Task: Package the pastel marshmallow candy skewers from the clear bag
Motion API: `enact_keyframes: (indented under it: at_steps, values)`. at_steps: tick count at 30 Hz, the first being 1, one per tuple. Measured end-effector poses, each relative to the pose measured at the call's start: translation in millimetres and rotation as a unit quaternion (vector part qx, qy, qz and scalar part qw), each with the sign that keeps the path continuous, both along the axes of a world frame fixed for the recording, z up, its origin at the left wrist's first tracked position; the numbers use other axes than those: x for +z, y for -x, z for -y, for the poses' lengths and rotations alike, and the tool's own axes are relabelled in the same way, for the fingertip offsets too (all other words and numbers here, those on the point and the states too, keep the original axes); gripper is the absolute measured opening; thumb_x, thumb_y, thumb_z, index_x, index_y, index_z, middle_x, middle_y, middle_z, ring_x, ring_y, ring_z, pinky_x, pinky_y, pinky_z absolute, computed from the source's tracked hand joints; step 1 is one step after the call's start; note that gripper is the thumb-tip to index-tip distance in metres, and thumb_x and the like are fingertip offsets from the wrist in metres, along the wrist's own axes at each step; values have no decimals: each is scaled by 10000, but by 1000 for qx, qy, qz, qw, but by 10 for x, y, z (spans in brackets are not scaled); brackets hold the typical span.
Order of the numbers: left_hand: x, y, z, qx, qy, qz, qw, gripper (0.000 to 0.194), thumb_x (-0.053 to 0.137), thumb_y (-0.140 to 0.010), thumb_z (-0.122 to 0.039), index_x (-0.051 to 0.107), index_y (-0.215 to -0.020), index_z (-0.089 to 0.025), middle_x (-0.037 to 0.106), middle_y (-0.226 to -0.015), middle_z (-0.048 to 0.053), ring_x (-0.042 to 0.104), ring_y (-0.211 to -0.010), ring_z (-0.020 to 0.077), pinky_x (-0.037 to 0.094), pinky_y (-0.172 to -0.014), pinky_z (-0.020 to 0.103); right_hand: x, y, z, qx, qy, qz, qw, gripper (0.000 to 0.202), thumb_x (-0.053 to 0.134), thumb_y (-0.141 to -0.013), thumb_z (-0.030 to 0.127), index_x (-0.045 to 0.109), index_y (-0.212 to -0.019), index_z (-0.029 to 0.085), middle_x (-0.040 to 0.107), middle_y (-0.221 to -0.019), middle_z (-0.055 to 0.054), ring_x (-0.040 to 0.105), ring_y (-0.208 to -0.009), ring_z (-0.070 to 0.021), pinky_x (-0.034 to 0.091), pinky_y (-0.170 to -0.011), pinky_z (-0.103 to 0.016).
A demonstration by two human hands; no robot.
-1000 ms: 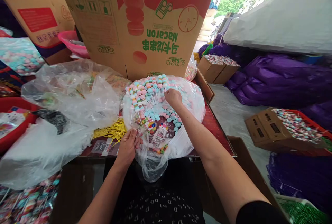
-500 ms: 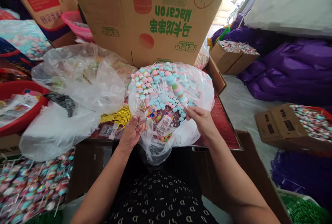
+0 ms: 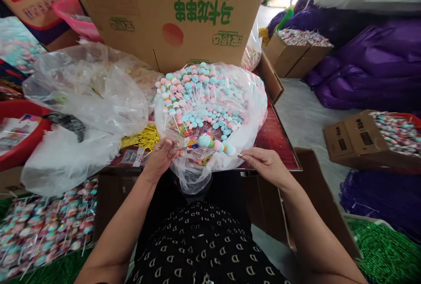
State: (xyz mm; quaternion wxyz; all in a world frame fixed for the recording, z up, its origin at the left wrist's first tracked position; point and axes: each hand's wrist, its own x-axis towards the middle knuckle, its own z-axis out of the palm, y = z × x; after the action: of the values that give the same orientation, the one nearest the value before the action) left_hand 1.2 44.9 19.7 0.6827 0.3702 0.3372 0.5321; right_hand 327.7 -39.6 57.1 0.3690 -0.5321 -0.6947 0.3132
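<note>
A skewer of round candies (image 3: 217,145) in blue, green, pink and orange lies level in the air over the table. My right hand (image 3: 265,163) pinches its white stick at the right end. My left hand (image 3: 162,157) is closed on a small clear wrapper (image 3: 184,146) whose open side faces the blue tip of the skewer. Whether the tip is inside the wrapper cannot be made out. Behind them a large clear bag (image 3: 253,95) holds many candy skewers (image 3: 194,73) and loose pink and blue candies (image 3: 226,119).
A big Macaron carton (image 3: 148,16) stands at the back. Yellow twist ties (image 3: 144,137) and a plastic bag (image 3: 115,100) are at left, beside a red basin (image 3: 16,143). Wrapped skewers (image 3: 49,227) fill the lower left. An open carton (image 3: 315,196) stands right of the table (image 3: 276,143).
The skewer has come down and left, from nearly upright to level, its blue tip now near my left hand. The view has shifted slightly.
</note>
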Motion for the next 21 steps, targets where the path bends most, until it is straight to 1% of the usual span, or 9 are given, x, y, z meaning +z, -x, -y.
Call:
enact_keyframes:
  at_steps: [2, 4, 6, 9, 11, 15, 18, 21]
  values:
    - [-25, 31, -14, -3, -4, -25, 1000, 558, 957, -598, -604, 591, -639, -185, 464, -494, -83, 402, -406, 49, 427, -449, 221, -12, -41, 13, 8, -1, 8, 1000, 315, 667, -972, 476, 858, -954, 226, 817, -829, -57, 753, -712, -190, 591, -647, -270]
    - [-59, 78, -31, -9, -6, -52, 999, 540, 955, -590, -610, 637, -644, -177, 518, -504, -53, 433, -406, 65, 346, -401, 210, -25, -77, 25, 11, 2, 11, 1000, 319, 668, -973, 480, 861, -954, 226, 802, -800, -52, 735, -687, -178, 575, -622, -263]
    - [-88, 140, -46, -18, -22, -99, 995, 507, 932, -627, -611, 692, -672, -167, 564, -519, -25, 457, -417, 79, 307, -393, 207, -32, -107, 36, 6, 5, 13, 1000, 316, 677, -969, 481, 862, -947, 226, 792, -791, -51, 721, -682, -171, 566, -620, -261]
    - [-93, 232, -57, -41, -67, -185, 980, 431, 872, -724, -574, 737, -694, -166, 537, -501, -25, 438, -428, 80, 322, -419, 206, -35, -137, 49, -6, 10, 17, 1000, 311, 696, -957, 491, 861, -933, 228, 787, -798, -55, 708, -693, -170, 561, -636, -269]
    - [-64, 272, -52, -50, -88, -218, 971, 372, 848, -751, -532, 757, -711, -173, 508, -483, -31, 420, -424, 83, 327, -425, 209, -48, -142, 53, -15, 17, 18, 1000, 313, 710, -944, 507, 860, -920, 232, 781, -795, -57, 700, -699, -173, 555, -639, -276]
    - [27, 290, -15, -40, -126, -266, 955, 296, 801, -785, -472, 777, -724, -183, 513, -475, -20, 411, -409, 95, 315, -404, 215, -127, -109, 58, -41, 26, -14, 999, 324, 749, -895, 553, 857, -879, 248, 761, -766, -49, 676, -688, -178, 539, -631, -292]
    - [88, 287, 27, -41, -159, -289, 943, 250, 777, -814, -425, 787, -728, -190, 512, -472, -22, 413, -413, 99, 320, -408, 214, -211, -60, 69, -69, 35, -55, 995, 336, 779, -851, 581, 848, -851, 251, 777, -797, -51, 691, -728, -196, 561, -681, -321]
    - [145, 288, 65, -42, -179, -304, 935, 209, 810, -793, -391, 799, -724, -193, 551, -495, -23, 439, -441, 100, 339, -435, 212, -278, -19, 91, -96, 39, -73, 992, 329, 799, -829, 572, 834, -838, 246, 795, -830, -55, 705, -766, -210, 579, -740, -350]
